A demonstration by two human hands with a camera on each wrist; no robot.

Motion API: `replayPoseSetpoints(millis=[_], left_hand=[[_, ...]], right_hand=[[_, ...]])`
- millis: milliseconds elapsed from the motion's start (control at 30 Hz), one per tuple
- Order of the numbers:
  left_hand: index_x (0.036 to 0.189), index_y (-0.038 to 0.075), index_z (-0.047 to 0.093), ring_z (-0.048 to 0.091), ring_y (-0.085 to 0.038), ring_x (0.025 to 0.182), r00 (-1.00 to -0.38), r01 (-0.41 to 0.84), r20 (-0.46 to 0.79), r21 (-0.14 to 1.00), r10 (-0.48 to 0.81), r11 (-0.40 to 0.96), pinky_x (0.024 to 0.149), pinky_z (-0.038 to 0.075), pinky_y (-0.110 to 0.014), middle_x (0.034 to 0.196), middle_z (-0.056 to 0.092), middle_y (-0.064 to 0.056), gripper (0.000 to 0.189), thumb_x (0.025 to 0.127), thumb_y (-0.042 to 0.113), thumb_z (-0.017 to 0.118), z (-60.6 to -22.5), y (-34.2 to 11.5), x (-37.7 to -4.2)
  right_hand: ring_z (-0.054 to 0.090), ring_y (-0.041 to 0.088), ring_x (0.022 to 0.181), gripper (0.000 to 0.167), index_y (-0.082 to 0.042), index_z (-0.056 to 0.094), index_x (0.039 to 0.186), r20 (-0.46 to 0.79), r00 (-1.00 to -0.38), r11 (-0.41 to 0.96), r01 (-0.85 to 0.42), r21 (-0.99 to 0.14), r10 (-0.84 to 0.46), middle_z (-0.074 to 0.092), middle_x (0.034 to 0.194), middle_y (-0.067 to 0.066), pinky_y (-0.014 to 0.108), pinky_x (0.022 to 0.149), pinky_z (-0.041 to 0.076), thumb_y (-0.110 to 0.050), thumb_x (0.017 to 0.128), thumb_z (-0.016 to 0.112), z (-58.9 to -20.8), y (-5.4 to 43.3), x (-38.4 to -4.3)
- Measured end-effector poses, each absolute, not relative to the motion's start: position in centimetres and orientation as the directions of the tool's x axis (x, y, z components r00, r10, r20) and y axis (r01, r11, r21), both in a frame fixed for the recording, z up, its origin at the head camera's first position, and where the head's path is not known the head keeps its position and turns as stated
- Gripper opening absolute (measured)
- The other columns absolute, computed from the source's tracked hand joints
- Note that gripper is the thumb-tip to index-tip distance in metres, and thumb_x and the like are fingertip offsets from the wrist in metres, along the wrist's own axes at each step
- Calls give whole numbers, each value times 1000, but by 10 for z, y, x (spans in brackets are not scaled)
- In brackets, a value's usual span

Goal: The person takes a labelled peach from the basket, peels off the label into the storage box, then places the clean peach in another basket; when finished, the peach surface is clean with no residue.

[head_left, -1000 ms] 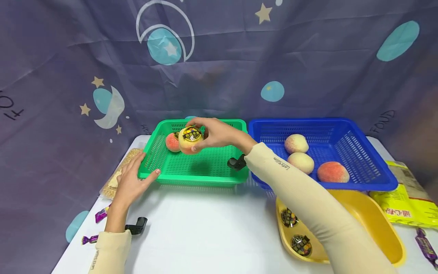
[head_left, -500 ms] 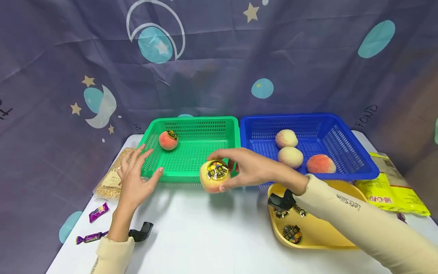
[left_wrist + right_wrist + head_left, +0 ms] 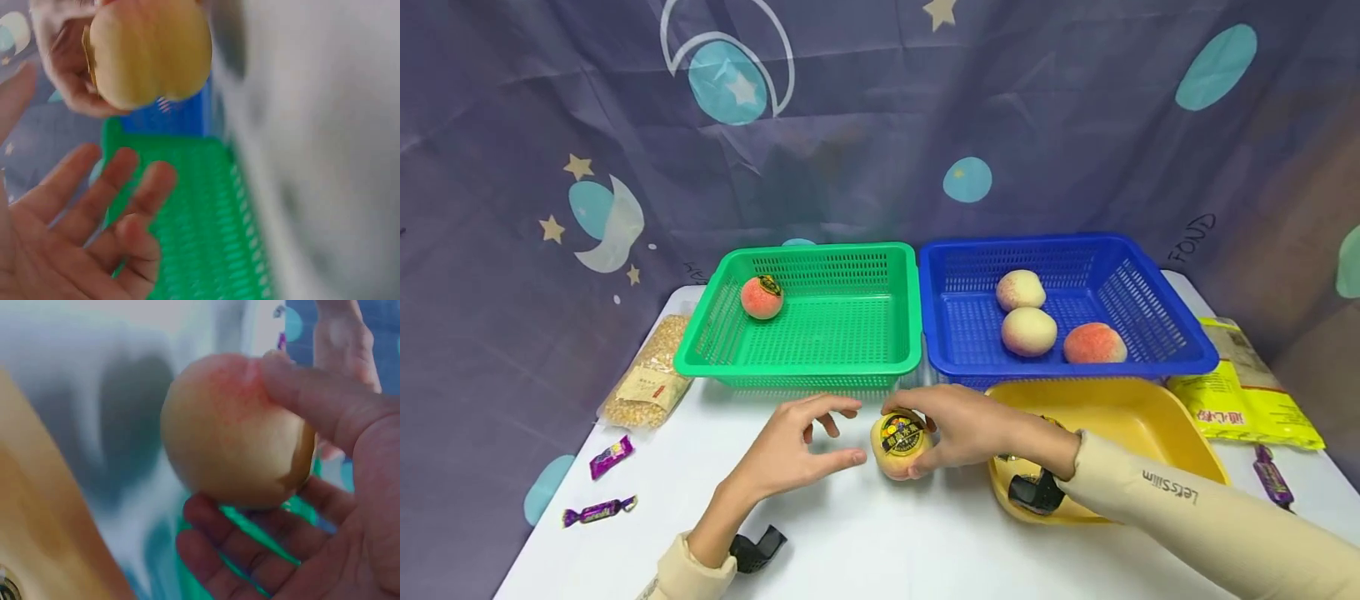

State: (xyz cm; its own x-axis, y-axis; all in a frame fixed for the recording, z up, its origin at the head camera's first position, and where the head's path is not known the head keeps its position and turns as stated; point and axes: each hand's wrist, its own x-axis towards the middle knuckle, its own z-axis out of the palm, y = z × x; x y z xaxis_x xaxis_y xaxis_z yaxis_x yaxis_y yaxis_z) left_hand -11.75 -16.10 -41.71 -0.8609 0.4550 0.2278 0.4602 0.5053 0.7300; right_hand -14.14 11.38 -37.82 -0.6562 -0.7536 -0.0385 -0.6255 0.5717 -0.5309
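My right hand [image 3: 966, 425] grips a yellow-pink peach [image 3: 895, 450] between thumb and fingers, above the white table in front of the baskets. A round black-and-gold sticker [image 3: 901, 434] is on the peach's upper side. Just left of it, my left hand [image 3: 801, 442] is held with fingers apart and nothing in them, its fingertips pointing at the peach. In the left wrist view the peach [image 3: 150, 53] hangs beyond the spread left fingers. The right wrist view shows the right thumb on the peach's reddish end [image 3: 237, 381] and the fingers under it.
The green basket [image 3: 797, 371] at the back holds one red peach [image 3: 762, 297] with a sticker. Beside it, a blue basket [image 3: 1075, 370] has three peaches. A yellow tray [image 3: 1180, 433] with stickers sits under my right forearm. Food bags and purple-wrapped candies lie at both sides.
The right hand has carried the peach out of the green basket toward the front middle. My left hand has left that basket's rim and moved right, close to the peach.
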Motion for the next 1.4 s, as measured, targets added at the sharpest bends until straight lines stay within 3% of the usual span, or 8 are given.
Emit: replayPoseSetpoints(millis=[133, 267, 500, 633, 800, 967, 1200, 1400], left_hand=[[143, 26, 58, 65, -16, 112, -878, 365, 71, 740, 473, 566, 81, 52, -34, 139, 64, 6, 80, 73, 51, 89, -432, -146, -121], [149, 19, 51, 62, -19, 123, -876, 358, 81, 770, 476, 528, 90, 54, -41, 143, 61, 4, 93, 70, 48, 92, -446, -129, -127], [140, 22, 56, 62, -16, 120, -844, 356, 104, 842, 526, 405, 91, 54, -39, 135, 66, 6, 82, 69, 38, 94, -455, -111, -135], [134, 26, 61, 58, -13, 111, -812, 333, 59, 864, 580, 379, 86, 50, -33, 128, 67, 9, 73, 70, 35, 94, -452, -110, -143], [133, 28, 60, 55, -11, 114, -744, 325, 7, 877, 668, 353, 94, 47, -32, 127, 65, 11, 71, 71, 30, 94, -450, -113, -155], [140, 26, 58, 60, -8, 119, -680, 312, -10, 901, 733, 301, 105, 48, -31, 131, 65, 9, 76, 72, 24, 94, -451, -110, -161], [134, 26, 62, 57, -12, 125, -685, 323, -30, 883, 728, 341, 113, 42, -38, 132, 65, 10, 73, 70, 30, 95, -452, -107, -161], [137, 29, 62, 54, -16, 132, -709, 324, -37, 870, 704, 372, 115, 40, -49, 136, 63, 12, 77, 68, 34, 95, -452, -120, -163]], right_hand=[[66, 17, 102, 69, -13, 62, 132, -26, -704, 619, -605, -500, -710, 72, 120, 2, 38, 88, 54, -34, 74, 91, -386, 114, -142], [66, 21, 103, 69, -11, 61, 131, -39, -749, 658, -556, -508, -662, 72, 116, 5, 41, 88, 55, -33, 73, 91, -386, 114, -142], [66, 18, 87, 65, -8, 56, 132, -101, -741, 639, -492, -592, -664, 70, 120, 10, 27, 74, 53, -34, 81, 86, -376, 124, -137], [67, 16, 87, 52, -9, 61, 131, -42, -743, 643, -548, -535, -668, 70, 121, 8, 25, 74, 53, -31, 88, 80, -367, 130, -133], [63, 12, 85, 29, -16, 72, 123, 104, -652, 565, -717, -409, -751, 67, 108, -3, 24, 74, 51, -23, 94, 74, -362, 125, -136], [55, 7, 84, 22, -22, 76, 117, 106, -535, 485, -820, -305, -838, 60, 101, -4, 22, 75, 50, -19, 96, 71, -367, 114, -142], [56, 7, 84, 7, -25, 74, 92, 119, -555, 489, -799, -349, -823, 60, 94, -8, 23, 75, 49, -18, 93, 75, -371, 114, -144], [55, 8, 88, 9, -22, 73, 93, 249, -574, 412, -771, -486, -780, 68, 92, -12, 25, 80, 50, -13, 94, 72, -365, 127, -150]])
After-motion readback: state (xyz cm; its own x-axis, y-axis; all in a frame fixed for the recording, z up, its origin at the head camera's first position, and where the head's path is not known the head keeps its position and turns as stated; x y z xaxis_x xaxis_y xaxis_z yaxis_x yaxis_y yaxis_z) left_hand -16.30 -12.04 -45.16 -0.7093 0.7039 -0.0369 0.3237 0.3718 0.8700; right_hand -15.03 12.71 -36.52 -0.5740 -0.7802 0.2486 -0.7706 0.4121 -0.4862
